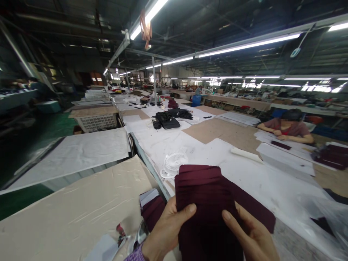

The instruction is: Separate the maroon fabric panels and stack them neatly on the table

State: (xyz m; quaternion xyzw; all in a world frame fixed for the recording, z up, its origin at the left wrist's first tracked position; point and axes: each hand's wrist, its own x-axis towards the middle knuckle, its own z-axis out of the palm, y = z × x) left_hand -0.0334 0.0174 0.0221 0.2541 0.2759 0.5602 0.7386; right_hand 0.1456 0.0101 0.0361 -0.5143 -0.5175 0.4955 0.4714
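Observation:
I hold up a stack of dark maroon fabric pieces [209,195] in front of me, over the near end of a long white cutting table [272,181]. My left hand [165,232] grips the stack's left edge, thumb pressed on its front. My right hand [252,235] clasps the lower right side, thumb lying across the cloth. More maroon cloth [153,210] lies just below my left hand at the table's edge.
A small white desk fan [174,163] lies behind the stack. Black fabric piles [168,119] sit farther up the table. A person [288,127] works at the right with maroon pieces [331,156]. A white basket [95,121] stands at the left, with paper-covered tables [76,203] near.

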